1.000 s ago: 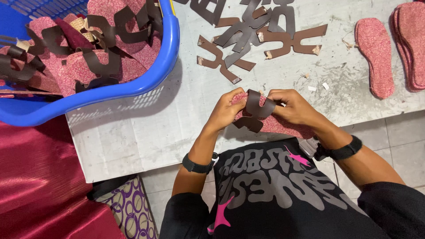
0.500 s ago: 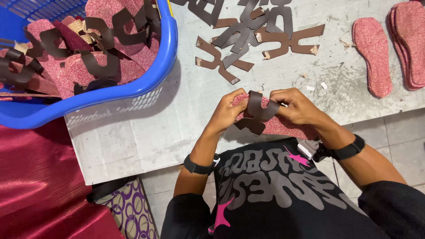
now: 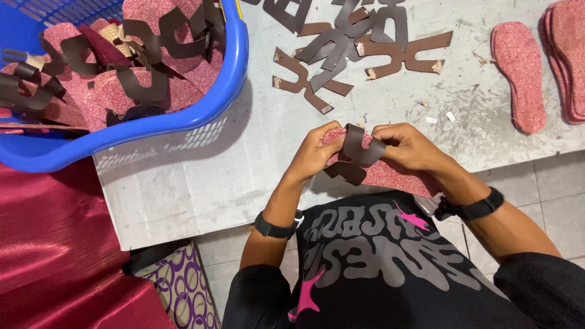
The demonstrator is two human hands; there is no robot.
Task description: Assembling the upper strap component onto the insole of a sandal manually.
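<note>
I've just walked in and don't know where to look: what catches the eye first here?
Both hands, the left hand and right hand, pinch a dark brown strap piece over a pink insole at the table's near edge. At upper left a bright blue basket brims with similar pieces, and loose brown straps lie beyond the hands.

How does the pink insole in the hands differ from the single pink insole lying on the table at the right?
The held insole is gripped by both hands, left hand and right hand; the table insole lies flat, untouched. The held one carries a brown strap across it; the table one is bare. Both are pink and speckled.
</note>
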